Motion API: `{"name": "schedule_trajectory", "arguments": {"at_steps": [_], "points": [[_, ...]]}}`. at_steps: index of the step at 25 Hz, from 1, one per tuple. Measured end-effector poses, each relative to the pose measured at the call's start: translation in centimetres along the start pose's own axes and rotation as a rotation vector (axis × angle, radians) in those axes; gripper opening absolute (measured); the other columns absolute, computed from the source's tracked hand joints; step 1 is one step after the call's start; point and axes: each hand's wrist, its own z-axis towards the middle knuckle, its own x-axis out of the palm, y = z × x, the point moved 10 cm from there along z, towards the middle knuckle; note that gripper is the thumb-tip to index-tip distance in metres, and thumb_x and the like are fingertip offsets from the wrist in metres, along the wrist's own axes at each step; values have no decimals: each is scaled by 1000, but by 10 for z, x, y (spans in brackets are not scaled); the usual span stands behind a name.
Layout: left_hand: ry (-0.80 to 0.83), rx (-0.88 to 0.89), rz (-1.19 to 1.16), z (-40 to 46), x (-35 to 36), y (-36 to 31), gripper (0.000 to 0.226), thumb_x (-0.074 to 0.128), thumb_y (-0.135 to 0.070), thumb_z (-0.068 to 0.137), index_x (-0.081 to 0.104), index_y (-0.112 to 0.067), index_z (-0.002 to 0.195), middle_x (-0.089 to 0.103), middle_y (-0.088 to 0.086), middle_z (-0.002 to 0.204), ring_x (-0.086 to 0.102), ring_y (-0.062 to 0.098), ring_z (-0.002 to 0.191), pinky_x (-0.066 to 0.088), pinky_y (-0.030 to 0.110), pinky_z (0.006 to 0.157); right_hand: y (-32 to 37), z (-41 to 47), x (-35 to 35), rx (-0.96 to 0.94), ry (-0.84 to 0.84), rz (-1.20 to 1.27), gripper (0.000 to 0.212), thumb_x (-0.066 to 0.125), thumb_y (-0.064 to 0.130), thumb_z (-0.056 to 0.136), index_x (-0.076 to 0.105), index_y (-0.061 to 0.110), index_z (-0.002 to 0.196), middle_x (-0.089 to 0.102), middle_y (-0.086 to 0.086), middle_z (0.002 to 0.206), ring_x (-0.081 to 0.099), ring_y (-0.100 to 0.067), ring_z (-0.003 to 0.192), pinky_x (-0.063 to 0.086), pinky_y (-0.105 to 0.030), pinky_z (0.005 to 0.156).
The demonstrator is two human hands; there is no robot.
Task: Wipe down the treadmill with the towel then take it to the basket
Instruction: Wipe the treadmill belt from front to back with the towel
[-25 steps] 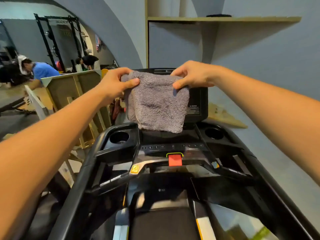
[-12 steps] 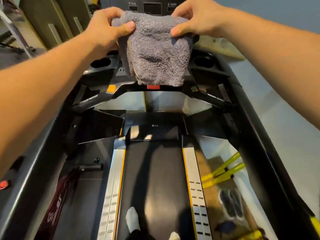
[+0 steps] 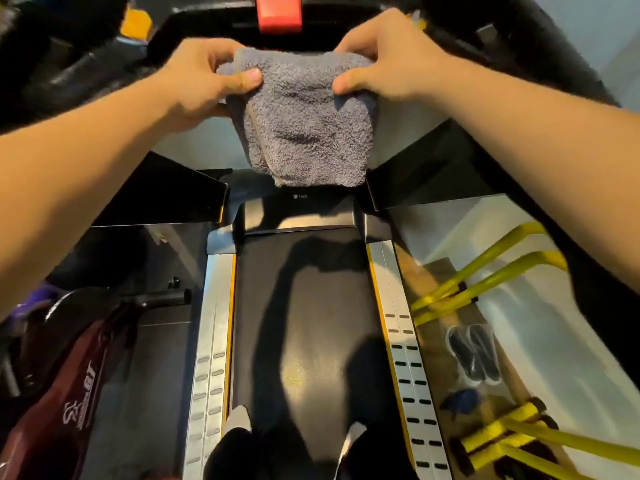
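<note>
So, the towel was folded into a thick grey pad and hung in the air in front of you, above the front end of the treadmill, its lower edge just over the motor cover. It touched no surface that I could see. You held it by the top edge only: your left hand pinched the left corner, thumb on the near face and the fingers curled behind; your right hand did the same at the right corner. Both grips were tight and narrow, and the bulk of the cloth dangled free below your thumbs.

Progress, as a judgement: early. No part of the deck, side rails or console showed a wet streak or wipe mark, so I'd count the wiping as not started or barely started. The red safety key and the console edge sat just beyond your knuckles, the belt well below. Left to do: wipe, then carry the cloth off. No basket was in view.
</note>
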Motion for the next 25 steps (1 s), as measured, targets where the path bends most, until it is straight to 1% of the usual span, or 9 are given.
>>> {"name": "schedule_trajectory", "arguments": {"at_steps": [3,5,6,9,13,17,21,23,25], "points": [[39,-38,60,14,26,89,13,63,-17,96,67,-17,108,69,-3,98,69,9,90,59,25,72,-54,-4,79,14,-19,-48,34,76,44,76,75,20,101,74,1,95,68,-18,94,52,-31,80],[45,-50,95,25,43,141,20,64,-17,95,66,-11,114,68,-2,102,69,9,92,57,19,68,-95,-3,127,32,-45,-71,33,78,42,76,76,20,101,74,-1,94,67,-23,92,53,-35,80],[48,-55,93,34,53,177,18,64,-16,94,67,-12,112,69,-3,102,69,8,92,57,19,68,-123,-2,156,55,-65,-77,34,79,40,76,76,18,102,74,-4,95,67,-25,92,53,-38,81],[66,-47,74,65,86,296,13,66,-14,93,67,-14,107,69,-2,99,68,9,91,58,20,69,-208,1,250,108,-77,-91,33,82,34,77,77,16,105,75,-6,96,67,-25,93,52,-39,83],[73,-25,78,99,128,439,22,71,-10,89,69,-9,111,71,8,102,67,16,92,61,33,81,-299,-1,360,163,-50,-68,32,84,31,75,77,18,104,74,0,95,68,-19,93,52,-38,88],[31,-43,139,122,168,561,25,73,-7,88,71,-5,112,73,10,103,67,13,86,57,27,79,-389,-4,468,264,-30,-72,27,84,28,76,76,24,101,73,5,98,65,-17,98,52,-44,93],[-77,-37,183,148,178,638,19,76,-7,86,74,-8,104,74,10,102,69,25,99,55,46,94,-438,8,527,328,-133,-102,24,79,27,82,72,32,104,72,5,108,63,-19,103,52,-44,93],[-138,6,205,155,173,656,18,76,-9,86,74,-14,103,74,4,100,69,21,94,57,43,89,-446,9,544,298,-219,-108,23,76,25,86,72,31,108,73,5,108,63,-20,103,51,-42,92],[-137,118,300,145,176,665,20,76,-12,86,73,-19,104,73,-3,98,67,12,88,55,35,82,-453,-3,567,266,-259,-82,26,75,25,84,72,32,109,74,4,105,62,-19,103,50,-43,92]]}}
